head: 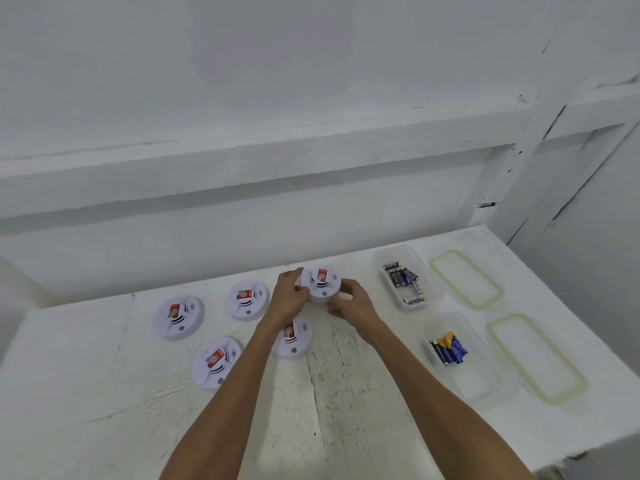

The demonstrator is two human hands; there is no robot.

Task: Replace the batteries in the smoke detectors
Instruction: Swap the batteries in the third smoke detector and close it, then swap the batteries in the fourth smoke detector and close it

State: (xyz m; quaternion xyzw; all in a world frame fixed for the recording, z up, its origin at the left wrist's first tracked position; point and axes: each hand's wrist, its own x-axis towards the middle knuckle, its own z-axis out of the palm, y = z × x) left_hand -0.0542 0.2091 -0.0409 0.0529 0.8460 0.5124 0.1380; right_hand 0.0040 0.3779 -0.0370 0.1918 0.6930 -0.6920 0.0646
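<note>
Held detector [320, 282] is at the far side of the tabletop [346, 393], directly between both hands, red label up; whether it is lifted clear cannot be told. Left hand [289, 297] grips its left rim with curled fingers. Right hand [351, 301] curls round its right, nearer rim. Four other detectors [178, 317] lie face up, leftward and nearer. Judgement: opening step in hand, needing a turn-over or twist to reach the battery bay. Far tray [401, 252] and near tray [485, 375], both holding batteries, lie rightward, closer to the right hand.
</note>
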